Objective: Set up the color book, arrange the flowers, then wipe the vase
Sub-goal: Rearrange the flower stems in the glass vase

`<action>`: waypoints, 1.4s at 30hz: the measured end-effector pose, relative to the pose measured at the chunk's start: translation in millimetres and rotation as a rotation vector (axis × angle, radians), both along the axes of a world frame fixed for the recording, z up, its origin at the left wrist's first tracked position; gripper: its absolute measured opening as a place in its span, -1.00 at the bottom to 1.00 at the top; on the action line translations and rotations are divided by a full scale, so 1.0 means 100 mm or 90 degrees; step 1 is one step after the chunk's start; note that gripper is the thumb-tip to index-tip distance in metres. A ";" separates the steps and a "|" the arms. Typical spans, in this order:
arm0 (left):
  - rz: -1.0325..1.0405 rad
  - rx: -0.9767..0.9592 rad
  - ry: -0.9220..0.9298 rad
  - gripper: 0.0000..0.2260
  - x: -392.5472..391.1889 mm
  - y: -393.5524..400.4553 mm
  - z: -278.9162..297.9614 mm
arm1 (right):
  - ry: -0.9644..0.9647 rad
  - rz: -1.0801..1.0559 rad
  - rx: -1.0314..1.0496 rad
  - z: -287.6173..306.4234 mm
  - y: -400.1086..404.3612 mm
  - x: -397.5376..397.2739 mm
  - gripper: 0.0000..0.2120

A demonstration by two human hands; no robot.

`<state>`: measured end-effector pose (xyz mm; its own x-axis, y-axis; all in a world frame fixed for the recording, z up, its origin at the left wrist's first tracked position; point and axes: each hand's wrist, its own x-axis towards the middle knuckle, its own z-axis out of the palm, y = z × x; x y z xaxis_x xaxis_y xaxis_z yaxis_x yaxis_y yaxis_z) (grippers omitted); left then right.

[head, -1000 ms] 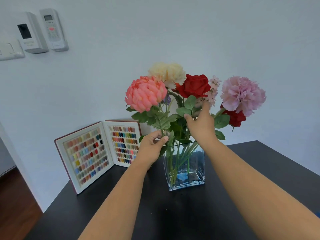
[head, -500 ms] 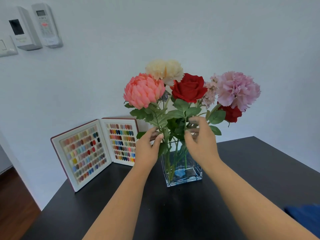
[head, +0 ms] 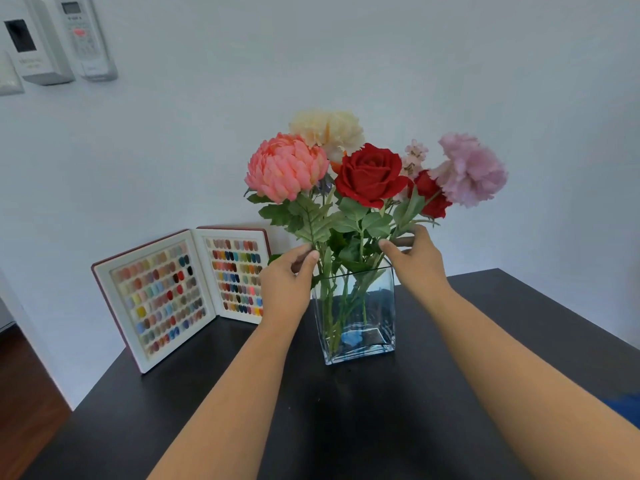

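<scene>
In the centre of the frame the glass vase stands on the black table with the flowers in it. The left hand pinches a stem between thumb and fingers. The right hand closes its fingers around stems at the right. The color book stands open at the left, against the wall.

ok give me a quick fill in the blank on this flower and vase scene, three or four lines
1. The flowers' stems stand in a square vase made of clear ____.
2. The color book stands open on the black table, to the ____ of the vase.
3. The large rose at the middle of the bunch is ____.
4. The left hand and right hand touch the stems just ____ the vase's rim.

Missing words: glass; left; red; above
</scene>
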<state>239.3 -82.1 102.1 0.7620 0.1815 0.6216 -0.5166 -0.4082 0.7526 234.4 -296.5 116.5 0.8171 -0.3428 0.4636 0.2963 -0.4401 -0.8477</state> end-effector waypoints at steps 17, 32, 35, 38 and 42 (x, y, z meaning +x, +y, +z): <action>-0.064 -0.018 0.068 -0.88 -0.09 0.10 -0.09 | 0.033 0.020 0.090 -0.25 -0.03 0.02 -0.57; -0.027 -0.103 -0.083 -0.85 -0.29 0.08 0.10 | -0.203 0.043 0.107 -0.03 0.18 -0.37 -0.74; -0.023 -0.113 -0.084 -0.84 -0.25 0.06 0.16 | -0.189 0.078 0.014 0.15 0.29 -0.33 -0.78; -0.024 -0.110 -0.079 -0.83 -0.23 0.03 0.17 | -0.176 0.064 0.017 0.29 0.36 -0.25 -0.72; -0.031 -0.120 -0.076 -0.87 -0.18 0.06 0.18 | -0.170 0.035 -0.007 0.40 0.42 -0.19 -0.56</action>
<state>221.6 -75.9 120.0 0.6953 0.2684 0.6668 -0.6226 -0.2387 0.7453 215.2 -254.9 156.1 0.6826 -0.2951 0.6685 0.5322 -0.4261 -0.7315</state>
